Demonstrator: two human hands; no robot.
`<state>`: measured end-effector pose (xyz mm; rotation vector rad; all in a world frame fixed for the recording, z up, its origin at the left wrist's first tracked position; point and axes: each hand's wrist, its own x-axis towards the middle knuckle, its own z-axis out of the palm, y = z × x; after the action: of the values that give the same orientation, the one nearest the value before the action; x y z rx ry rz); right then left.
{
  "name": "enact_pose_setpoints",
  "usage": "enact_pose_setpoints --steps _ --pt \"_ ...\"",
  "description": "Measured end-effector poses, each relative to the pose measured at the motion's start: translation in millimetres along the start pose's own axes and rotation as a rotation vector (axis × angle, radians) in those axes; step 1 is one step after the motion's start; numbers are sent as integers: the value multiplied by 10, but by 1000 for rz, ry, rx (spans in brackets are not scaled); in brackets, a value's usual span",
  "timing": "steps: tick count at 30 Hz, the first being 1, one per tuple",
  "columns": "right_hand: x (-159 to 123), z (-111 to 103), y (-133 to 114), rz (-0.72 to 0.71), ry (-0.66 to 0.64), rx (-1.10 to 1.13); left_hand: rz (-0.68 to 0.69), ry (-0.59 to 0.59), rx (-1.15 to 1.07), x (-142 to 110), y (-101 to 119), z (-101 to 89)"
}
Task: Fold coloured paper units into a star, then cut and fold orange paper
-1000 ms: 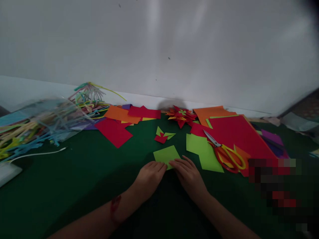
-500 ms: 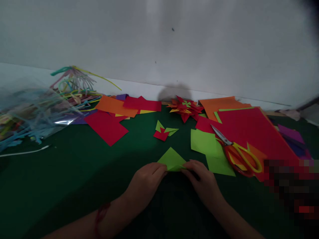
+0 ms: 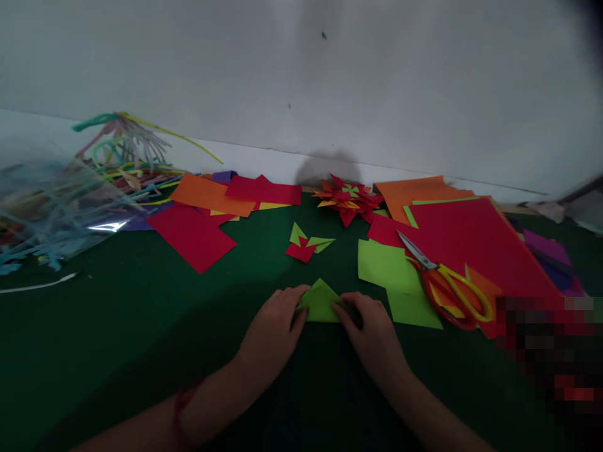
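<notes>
Between my two hands lies a piece of green paper (image 3: 321, 304), folded into a triangle with its point facing away from me. My left hand (image 3: 277, 323) pinches its left corner, the thumb at the near side. At the right corner, my right hand (image 3: 370, 326) grips the paper between thumb and fingers. Just beyond sits a small folded piece in red and green paper (image 3: 301, 251). Farther back is a layered paper flower (image 3: 347, 199) in red, orange and yellow with a green centre.
Scissors (image 3: 447, 282) with yellow and red handles lie on paper at right, beside green sheets (image 3: 384, 262) and a large red sheet (image 3: 480, 245). Red paper (image 3: 193, 235) and orange paper (image 3: 211, 196) lie at left, near a clear bag (image 3: 61, 201) of pipe cleaners. A wall (image 3: 211, 69) rises behind.
The near edge of the green paper has been folded up into a triangle. My fingers have shifted onto its side corners. The view has tilted slightly.
</notes>
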<state>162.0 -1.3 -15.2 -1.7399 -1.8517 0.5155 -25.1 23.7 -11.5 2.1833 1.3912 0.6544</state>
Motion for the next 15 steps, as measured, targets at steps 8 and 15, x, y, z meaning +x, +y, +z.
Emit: enact_pose_setpoints --steps 8,15 --pt "25 -26 0 -5 -18 26 389 5 384 -141 52 23" --pt "-69 -30 -22 -90 12 -3 435 -29 539 -338 203 78"
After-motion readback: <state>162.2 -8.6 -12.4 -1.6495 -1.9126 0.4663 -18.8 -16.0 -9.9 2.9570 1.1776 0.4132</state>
